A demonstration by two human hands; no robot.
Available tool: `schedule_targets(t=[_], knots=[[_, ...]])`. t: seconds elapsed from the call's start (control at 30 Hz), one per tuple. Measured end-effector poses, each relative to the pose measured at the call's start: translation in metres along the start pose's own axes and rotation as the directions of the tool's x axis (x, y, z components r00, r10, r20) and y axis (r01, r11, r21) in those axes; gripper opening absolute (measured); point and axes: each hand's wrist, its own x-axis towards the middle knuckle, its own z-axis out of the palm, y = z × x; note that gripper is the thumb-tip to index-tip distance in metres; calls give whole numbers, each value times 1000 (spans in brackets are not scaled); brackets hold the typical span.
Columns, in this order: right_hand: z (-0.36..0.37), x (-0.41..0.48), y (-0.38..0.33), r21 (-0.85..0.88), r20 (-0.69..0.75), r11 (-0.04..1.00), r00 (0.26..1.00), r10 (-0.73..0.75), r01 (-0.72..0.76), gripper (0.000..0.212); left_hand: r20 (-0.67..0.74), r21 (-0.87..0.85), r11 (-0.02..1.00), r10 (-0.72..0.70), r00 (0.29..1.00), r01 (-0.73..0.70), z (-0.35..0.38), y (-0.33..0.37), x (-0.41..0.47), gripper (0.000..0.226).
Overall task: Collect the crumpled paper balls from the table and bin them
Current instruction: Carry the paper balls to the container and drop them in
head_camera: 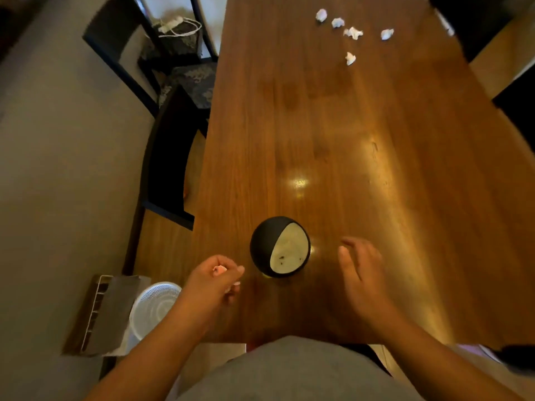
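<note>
Several white crumpled paper balls lie at the far end of the wooden table (362,169), among them one paper ball (321,15), another paper ball (387,34) and the nearest paper ball (350,58). A small round black bin (260,244) with a pale lining stands on the table close to me. My left hand (215,282) is curled just left of the bin; pale bits show at its fingertips, nails or paper I cannot tell. My right hand (362,273) hovers right of the bin, fingers apart and holding nothing.
Dark chairs (168,157) line the table's left side, and more dark furniture (518,108) stands on the right. On the floor at the near left are a white mesh basket (156,305) and a flat grey box (107,314). A power strip (170,24) lies far left.
</note>
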Motion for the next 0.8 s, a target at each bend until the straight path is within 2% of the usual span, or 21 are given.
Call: schedule_targets(t=[0.07,0.1,0.13,0.17,0.2,0.23,0.27,0.3,0.33,0.37,0.4,0.47,0.5,0.53,0.57,0.67,0.73,0.8], knots=[[-3,-10,20,-68,48,996,997,59,-56,61,101,296,919,243,965,-262,15,13,-4,15],[-3,-16,31,-119,71,989,993,97,-88,61,191,410,815,362,912,-409,25,21,-5,15],[-2,-23,41,-176,85,977,988,133,-116,58,287,523,649,476,831,-552,34,29,-6,15],[1,-30,50,-222,94,965,982,163,-138,53,392,612,416,580,714,-673,43,39,-6,14],[4,-37,58,-246,105,957,977,188,-157,49,502,630,164,659,559,-759,52,49,-5,13],[8,-43,63,-247,119,953,970,210,-176,46,608,573,-55,698,379,-818,60,57,-4,15],[11,-48,67,-235,132,952,964,229,-194,43,685,487,-219,696,214,-846,68,64,-3,17],[14,-53,71,-221,140,953,960,243,-208,40,729,415,-331,678,92,-847,76,70,0,17],[17,-58,75,-208,144,954,958,247,-215,37,757,370,-410,654,14,-834,81,74,4,17],[19,-61,77,-190,142,958,959,243,-215,32,789,362,-460,615,3,-811,85,76,10,17],[20,-64,79,-169,134,963,964,232,-208,28,831,400,-489,550,81,-775,88,76,18,18],[20,-67,82,-135,104,973,974,200,-186,23,846,533,-543,357,397,-649,87,73,33,35],[18,-67,83,-122,85,976,978,191,-180,22,812,571,-561,277,514,-599,84,71,39,46],[15,-67,84,-107,62,978,981,185,-178,21,795,584,-556,246,554,-592,82,68,44,56],[13,-66,83,-94,43,979,982,183,-179,21,798,587,-536,253,548,-607,79,66,46,61],[8,-64,84,-72,8,980,982,188,-187,20,800,594,-452,415,432,-666,69,61,42,65],[6,-68,87,-55,-2,977,979,205,-204,20,752,604,-344,545,371,-719,60,55,36,58],[3,-71,90,-42,2,974,975,222,-222,20,675,603,-207,647,355,-770,52,47,28,48]])
